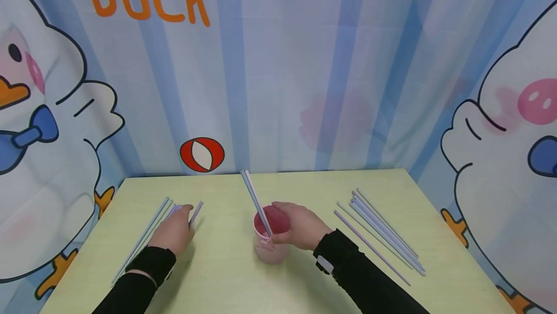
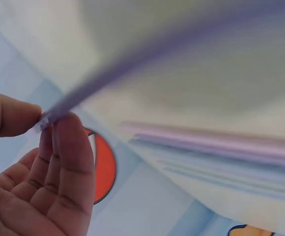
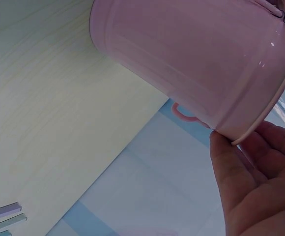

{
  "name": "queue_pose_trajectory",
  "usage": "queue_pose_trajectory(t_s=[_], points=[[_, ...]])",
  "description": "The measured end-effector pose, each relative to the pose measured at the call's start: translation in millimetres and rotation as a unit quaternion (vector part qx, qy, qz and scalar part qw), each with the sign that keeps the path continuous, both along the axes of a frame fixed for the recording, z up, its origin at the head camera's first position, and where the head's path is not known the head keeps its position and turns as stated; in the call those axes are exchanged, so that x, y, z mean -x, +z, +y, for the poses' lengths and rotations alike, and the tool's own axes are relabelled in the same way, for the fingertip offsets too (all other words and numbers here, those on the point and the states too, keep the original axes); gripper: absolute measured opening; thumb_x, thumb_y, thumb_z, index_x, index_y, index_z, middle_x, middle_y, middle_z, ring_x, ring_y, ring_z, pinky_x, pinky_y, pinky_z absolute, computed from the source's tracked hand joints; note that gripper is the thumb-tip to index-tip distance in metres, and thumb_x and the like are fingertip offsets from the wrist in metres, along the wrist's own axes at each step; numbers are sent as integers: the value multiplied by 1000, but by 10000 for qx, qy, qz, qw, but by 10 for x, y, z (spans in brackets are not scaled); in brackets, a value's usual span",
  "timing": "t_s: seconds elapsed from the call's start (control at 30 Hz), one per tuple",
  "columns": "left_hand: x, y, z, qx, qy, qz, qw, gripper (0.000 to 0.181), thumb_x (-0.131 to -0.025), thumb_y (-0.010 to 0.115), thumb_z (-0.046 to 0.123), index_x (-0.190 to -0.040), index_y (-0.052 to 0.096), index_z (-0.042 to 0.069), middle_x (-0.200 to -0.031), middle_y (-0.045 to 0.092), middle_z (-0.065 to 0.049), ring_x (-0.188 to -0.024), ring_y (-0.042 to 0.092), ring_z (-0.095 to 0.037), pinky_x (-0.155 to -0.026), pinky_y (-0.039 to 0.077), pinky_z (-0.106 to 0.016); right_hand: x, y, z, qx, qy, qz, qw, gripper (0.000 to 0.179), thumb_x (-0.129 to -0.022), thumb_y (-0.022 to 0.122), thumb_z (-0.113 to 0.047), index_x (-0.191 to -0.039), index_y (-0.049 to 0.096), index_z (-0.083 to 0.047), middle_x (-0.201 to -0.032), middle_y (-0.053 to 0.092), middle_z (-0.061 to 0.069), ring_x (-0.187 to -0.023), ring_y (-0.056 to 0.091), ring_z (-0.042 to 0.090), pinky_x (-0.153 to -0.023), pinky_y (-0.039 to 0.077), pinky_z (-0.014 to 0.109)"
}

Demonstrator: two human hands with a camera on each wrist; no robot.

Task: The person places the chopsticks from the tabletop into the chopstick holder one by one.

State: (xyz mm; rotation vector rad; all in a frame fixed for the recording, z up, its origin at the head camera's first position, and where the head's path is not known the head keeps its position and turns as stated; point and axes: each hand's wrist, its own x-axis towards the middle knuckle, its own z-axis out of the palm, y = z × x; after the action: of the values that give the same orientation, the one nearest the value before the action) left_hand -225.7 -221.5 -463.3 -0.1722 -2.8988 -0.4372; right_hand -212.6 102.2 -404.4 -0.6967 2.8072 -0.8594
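Observation:
My left hand (image 1: 173, 233) pinches one end of a purple straw (image 2: 128, 66) between thumb and fingertips, as the left wrist view shows. Under and beside that hand lies a loose bundle of pastel straws (image 1: 141, 241). A pink pail (image 1: 271, 253) stands upright at mid-table, with a small loop (image 3: 184, 114) on its side. My right hand (image 1: 302, 227) grips the pail by its rim from the right. Two or so pale straws (image 1: 254, 198) lean inside the pail, their tops sticking out toward the back left; their lower ends are hidden.
On the right of the pale yellow table (image 1: 217, 275) lies another group of straws (image 1: 383, 232), spread slightly and slanting. A striped blue curtain (image 1: 278, 72) with cartoon ducks hangs right behind the table's back edge.

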Motion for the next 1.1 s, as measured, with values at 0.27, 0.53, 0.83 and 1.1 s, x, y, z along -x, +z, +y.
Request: queue_pose_trajectory(t_s=[0.27, 0.53, 0.83, 1.1], points=[[7, 506, 36, -692, -2, -298, 9972, 49, -89, 61, 3, -133, 46, -13, -96, 60, -21, -74, 57, -28, -69, 57, -46, 11, -14, -3, 8, -63, -66, 10000, 83, -74, 84, -31, -144, 47, -6, -136, 57, 11, -118, 56, 27, -97, 50, 44], [21, 893, 43, -1645, 194, 68, 9862, 49, -95, 54, 8, -138, 35, -6, -99, 57, -19, -78, 58, -29, -75, 58, -49, 6, -15, 2, 21, -26, -22, 10000, 83, -74, 84, -30, -144, 47, -5, -136, 57, 12, -118, 56, 27, -98, 49, 44], [45, 1158, 238, -2660, 407, 930, 9586, 52, -98, 51, 12, -143, 30, -4, -108, 54, -20, -89, 61, -32, -75, 59, -49, 9, -12, 6, 25, 49, 79, 10000, 81, -74, 84, -28, -142, 49, -4, -134, 59, 12, -118, 56, 27, -99, 49, 45], [76, 1291, 415, -3407, 178, 1382, 9298, 48, -100, 50, 16, -140, 30, -2, -110, 53, -17, -88, 64, -25, -77, 59, -44, 5, 4, -2, 49, 35, 32, 10000, 81, -74, 84, -28, -143, 49, -4, -133, 59, 12, -117, 56, 27, -99, 49, 44]])
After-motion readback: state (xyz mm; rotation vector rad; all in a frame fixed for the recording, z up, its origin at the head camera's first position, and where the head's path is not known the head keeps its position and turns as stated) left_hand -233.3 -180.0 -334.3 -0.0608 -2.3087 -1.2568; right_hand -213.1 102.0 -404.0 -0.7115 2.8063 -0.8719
